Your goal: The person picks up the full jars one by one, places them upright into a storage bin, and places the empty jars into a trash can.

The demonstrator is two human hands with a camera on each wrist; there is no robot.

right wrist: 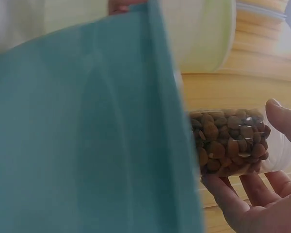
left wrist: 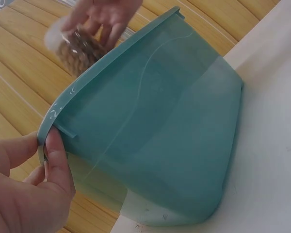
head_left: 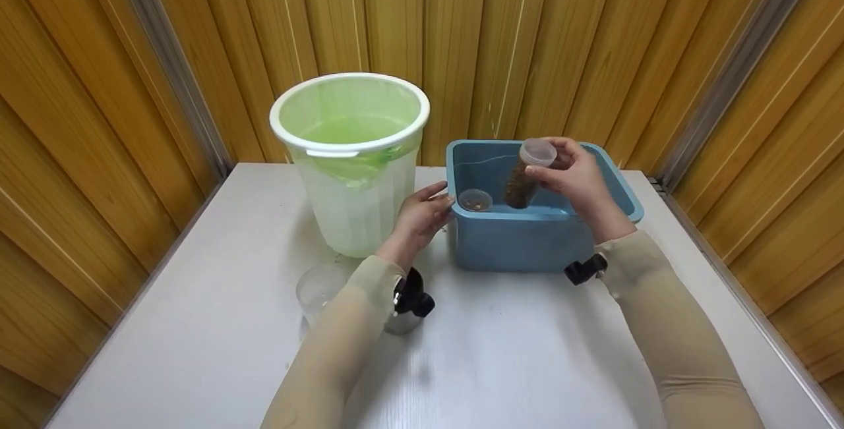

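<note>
The right hand held a clear jar of brown pellets tilted over the blue tub near the tabletop's far edge, fingers curled around it. The left hand pinched the tub's rim. A loose grip could have let the jar drop, scattering pellets.

Smooth blue plastic tub, clear plastic jar

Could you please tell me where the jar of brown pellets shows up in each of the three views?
Head: jar right of centre, held by the right hand over the blue tub.
Left wrist: jar top left, behind the tub rim.
Right wrist: jar right of centre.
Shared landmark: the blue tub.
</note>
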